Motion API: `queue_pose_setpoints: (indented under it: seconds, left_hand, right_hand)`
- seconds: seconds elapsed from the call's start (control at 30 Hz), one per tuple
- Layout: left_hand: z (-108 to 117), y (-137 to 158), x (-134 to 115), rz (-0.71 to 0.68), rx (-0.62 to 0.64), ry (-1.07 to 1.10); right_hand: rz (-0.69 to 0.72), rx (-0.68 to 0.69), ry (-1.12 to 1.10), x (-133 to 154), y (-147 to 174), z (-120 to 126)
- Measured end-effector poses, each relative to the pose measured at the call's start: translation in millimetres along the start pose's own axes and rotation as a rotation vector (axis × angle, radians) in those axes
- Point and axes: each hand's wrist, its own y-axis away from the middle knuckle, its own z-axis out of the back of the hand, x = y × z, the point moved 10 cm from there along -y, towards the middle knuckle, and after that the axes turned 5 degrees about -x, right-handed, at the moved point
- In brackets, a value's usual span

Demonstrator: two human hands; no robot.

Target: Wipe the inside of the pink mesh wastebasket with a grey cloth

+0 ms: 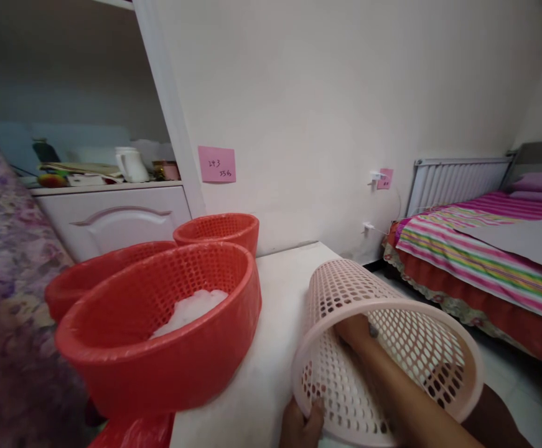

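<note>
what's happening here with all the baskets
A person has the pale pink perforated basket tipped on its side at the edge of the white table. The right hand reaches inside it while the left hand grips its rim. Beside it sit red baskets; the nearest red basket holds something white.

Left hand [301, 426] fingers curled in a grip, right hand [355, 330] reaching forward, forearm extended

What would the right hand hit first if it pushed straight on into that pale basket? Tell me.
Most likely the closed bottom of the pale perforated basket: the right hand is already deep inside, pointing toward that end. Depth is hard to judge.
</note>
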Motion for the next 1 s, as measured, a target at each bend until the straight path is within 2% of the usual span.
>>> queue_pose_setpoints:
  seconds: [0.1,0.23,0.33,0.47,0.57,0.63,0.7,0.77,0.87,0.93,1.0]
  left_hand:
    - [0,-1,8,0.034,-0.008,-0.026]
    - [-1,3,8,0.046,-0.014,-0.012]
    - [-1,9,0,0.047,-0.039,0.004]
    - [3,16,-13,0.039,-0.071,0.051]
    - [9,16,-26,0.009,-0.064,0.052]
    - [17,13,-35,-0.017,-0.072,0.012]
    - [27,8,-44,-0.041,-0.079,-0.021]
    - [35,4,-50,-0.059,-0.08,0.015]
    - [36,-1,-46,-0.058,-0.068,0.107]
    - [27,0,-32,-0.021,-0.034,0.087]
    - [15,1,-13,0.009,-0.014,0.023]
  right_hand:
    - [0.025,0.081,0.058,-2,-2,-20]
    - [0.082,0.164,0.098,3,16,-16]
    - [0.181,0.233,0.097,15,55,-2]
    - [0.337,0.321,0.038,27,127,21]
    - [0.488,0.453,-0.22,34,176,38]
    - [0.557,0.525,-0.444,41,192,55]
    - [0.558,0.556,-0.553,44,190,65]
    - [0.514,0.532,-0.557,46,171,67]
    - [0.353,0.279,-0.481,34,117,68]
    - [0.238,0.08,-0.405,19,82,68]
    - [0.178,-0.034,-0.353,8,56,61]
